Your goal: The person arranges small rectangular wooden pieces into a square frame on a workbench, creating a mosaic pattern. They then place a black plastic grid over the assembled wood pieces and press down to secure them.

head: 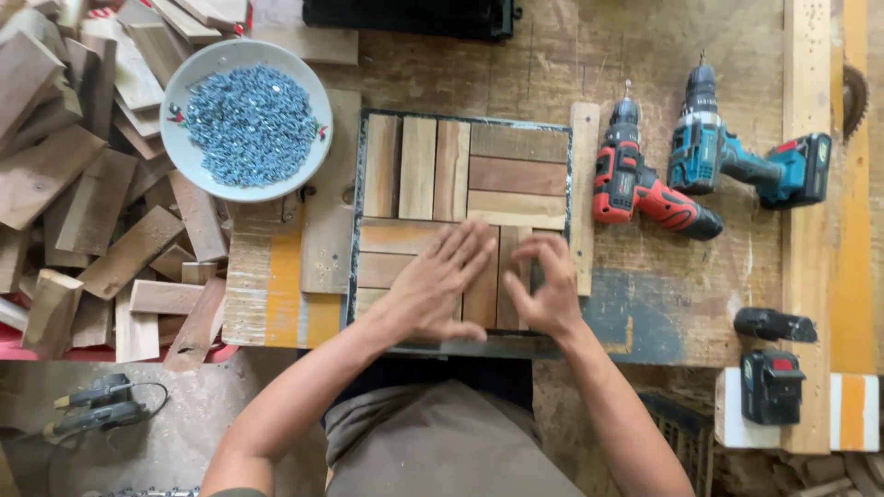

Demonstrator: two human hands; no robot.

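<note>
Closest to us are our own lap and forearms, reaching up from the bottom edge to a square panel of wooden slats lying flat on the worktop inside a dark frame. Our left hand rests palm down on the lower part of the panel, fingers spread wide and pointing up and to the right, grasping nothing. Our right hand sits just beside it on the lower right quarter, fingers curled loosely with the tips pressing on an upright slat; we cannot tell whether it pinches anything. The two hands are nearly touching, and both cover the near half of the panel, while the far half lies bare above them: three upright slats on the left, three level ones on the right.

To the left of the panel stands a pale bowl heaped with small grey screws, and beyond it a loose pile of wood offcuts. To the right, well apart from our hands, lie a red cordless drill and a teal cordless drill, side by side with their bits pointing away from us. Lower right, a black battery pack sits on a white block, with another dark piece just above it.
</note>
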